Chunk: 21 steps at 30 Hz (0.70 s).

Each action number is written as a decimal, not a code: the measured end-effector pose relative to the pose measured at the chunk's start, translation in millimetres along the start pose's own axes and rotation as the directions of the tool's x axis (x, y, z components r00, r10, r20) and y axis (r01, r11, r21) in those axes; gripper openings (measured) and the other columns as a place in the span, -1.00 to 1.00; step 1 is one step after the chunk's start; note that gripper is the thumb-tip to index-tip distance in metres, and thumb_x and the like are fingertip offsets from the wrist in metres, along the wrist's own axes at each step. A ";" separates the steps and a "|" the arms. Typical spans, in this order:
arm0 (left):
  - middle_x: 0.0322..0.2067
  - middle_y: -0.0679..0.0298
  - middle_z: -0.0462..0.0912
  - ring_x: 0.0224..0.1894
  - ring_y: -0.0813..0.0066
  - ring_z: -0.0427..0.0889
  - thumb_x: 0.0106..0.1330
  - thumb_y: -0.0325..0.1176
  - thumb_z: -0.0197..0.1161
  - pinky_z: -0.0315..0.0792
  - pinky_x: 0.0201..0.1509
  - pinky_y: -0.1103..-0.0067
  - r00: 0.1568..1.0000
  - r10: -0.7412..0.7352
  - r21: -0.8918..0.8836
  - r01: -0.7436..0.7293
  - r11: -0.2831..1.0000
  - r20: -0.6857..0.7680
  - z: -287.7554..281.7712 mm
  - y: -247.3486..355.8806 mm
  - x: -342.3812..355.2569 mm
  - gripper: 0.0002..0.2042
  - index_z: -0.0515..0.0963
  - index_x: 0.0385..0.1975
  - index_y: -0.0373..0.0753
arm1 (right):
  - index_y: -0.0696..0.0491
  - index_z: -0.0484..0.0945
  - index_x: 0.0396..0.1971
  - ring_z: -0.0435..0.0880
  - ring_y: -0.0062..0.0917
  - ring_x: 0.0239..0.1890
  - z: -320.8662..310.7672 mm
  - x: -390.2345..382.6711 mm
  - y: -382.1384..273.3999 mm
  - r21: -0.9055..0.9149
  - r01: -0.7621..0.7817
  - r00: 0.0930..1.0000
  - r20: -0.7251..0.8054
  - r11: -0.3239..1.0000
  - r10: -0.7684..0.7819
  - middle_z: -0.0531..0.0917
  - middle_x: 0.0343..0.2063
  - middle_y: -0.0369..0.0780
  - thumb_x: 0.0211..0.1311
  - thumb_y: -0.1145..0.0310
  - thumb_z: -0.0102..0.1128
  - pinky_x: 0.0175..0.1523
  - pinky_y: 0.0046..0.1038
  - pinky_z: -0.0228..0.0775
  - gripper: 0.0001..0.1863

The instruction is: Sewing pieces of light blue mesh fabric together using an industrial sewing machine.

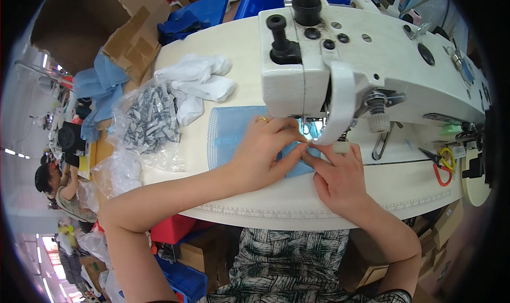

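Note:
A piece of light blue mesh fabric [222,135] lies on the white sewing table, partly under the head of a white sewing machine [303,93]. My left hand [265,153] rests over the fabric, its thumb and fingers closed on it just in front of the lit needle area. Close by on the right, my right hand [340,175] pinches at the fabric's edge, and the fingertips of both hands meet there. A ring shows on one left finger. The fingers and the machine's front cover hide the needle and the exact spot being held.
Left of the fabric lie white cloth gloves [199,82] and a clear plastic bag of grey-and-white labels [151,117]. Scissors with red and yellow handles [443,167] lie at the right. A cardboard box [133,43] and a blue bin [249,3] stand beyond; people are at far left.

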<state>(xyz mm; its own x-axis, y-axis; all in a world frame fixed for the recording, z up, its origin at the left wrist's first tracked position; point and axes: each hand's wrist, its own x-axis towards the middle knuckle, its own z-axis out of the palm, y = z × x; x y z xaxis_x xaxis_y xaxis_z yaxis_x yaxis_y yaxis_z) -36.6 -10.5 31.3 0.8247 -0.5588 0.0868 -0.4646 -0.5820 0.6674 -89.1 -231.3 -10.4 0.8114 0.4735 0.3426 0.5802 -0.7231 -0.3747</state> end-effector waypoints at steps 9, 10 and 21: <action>0.11 0.17 0.60 0.10 0.18 0.51 0.37 -0.31 0.32 0.36 0.05 0.32 0.930 0.345 0.157 -0.325 0.933 -0.125 19.1 -38.6 -11.2 -0.77 0.70 -0.04 -0.20 | 0.05 0.67 0.01 0.53 -0.18 -0.02 2.6 1.3 -0.6 -0.045 0.009 0.995 -0.099 0.999 -0.014 0.66 -0.01 -0.32 -0.05 0.43 0.35 0.12 -0.18 0.30 -0.51; 0.11 0.16 0.59 0.12 0.17 0.51 0.37 -0.32 0.32 0.37 0.08 0.32 0.913 0.377 0.173 -0.350 0.920 -0.154 19.8 -38.6 -10.9 -0.77 0.70 -0.04 -0.22 | 0.01 0.68 0.03 0.65 -0.39 0.09 2.8 2.6 -1.9 -0.101 -0.017 0.994 -0.105 0.995 0.006 0.67 0.15 -0.35 -0.06 0.54 0.25 0.14 -0.17 0.29 -0.49; 0.10 0.13 0.55 0.11 0.14 0.50 0.35 -0.34 0.34 0.39 0.10 0.30 0.918 0.359 0.126 -0.341 0.932 -0.171 24.1 -39.9 -10.3 -0.80 0.70 -0.10 -0.24 | -0.04 0.62 0.13 0.68 -0.40 0.03 2.2 6.7 2.0 -0.294 -0.016 0.999 -0.049 0.956 0.002 0.66 0.18 -0.36 0.00 0.47 0.31 0.11 -0.11 0.24 -0.43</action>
<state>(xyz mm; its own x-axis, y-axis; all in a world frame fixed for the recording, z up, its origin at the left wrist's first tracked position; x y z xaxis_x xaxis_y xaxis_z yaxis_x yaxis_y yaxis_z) -34.4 4.3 -14.1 0.6450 -0.6209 0.4455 -0.7546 -0.4258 0.4993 -82.3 -228.4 -10.8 0.8081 0.4472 0.3834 0.5208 -0.8466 -0.1102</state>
